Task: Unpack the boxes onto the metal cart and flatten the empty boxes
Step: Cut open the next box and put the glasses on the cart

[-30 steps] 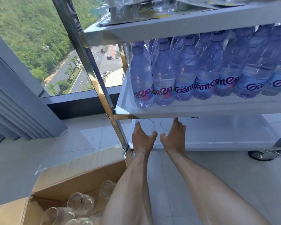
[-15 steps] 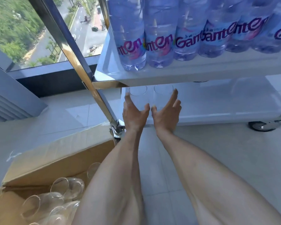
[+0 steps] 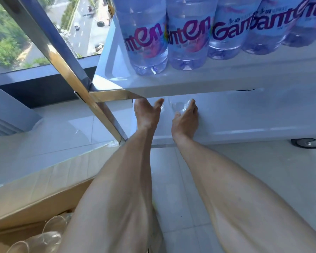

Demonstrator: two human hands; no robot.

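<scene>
Both my hands reach onto the white bottom shelf (image 3: 254, 115) of the metal cart. My right hand (image 3: 185, 118) is cupped round a clear glass (image 3: 180, 106) that stands on that shelf. My left hand (image 3: 146, 114) is just to its left with the thumb spread; its fingertips are hidden under the edge of the middle shelf (image 3: 199, 84). A sliver of a second glass (image 3: 162, 107) shows beside the left thumb. The open cardboard box (image 3: 44, 181) lies at lower left, with several clear glasses (image 3: 49, 236) inside, partly hidden by my left forearm.
Several water bottles (image 3: 146, 33) fill the middle shelf. A slanted metal cart post (image 3: 66, 70) runs down to the floor beside the box. A cart wheel (image 3: 306, 143) is at right. The tiled floor (image 3: 171, 189) runs between my arms; a window (image 3: 7, 33) is behind.
The view has dropped lower and closer to the cart. My hands, open and drawn back from the two glasses a moment ago, are at the glasses again, the right one cupped round a glass.
</scene>
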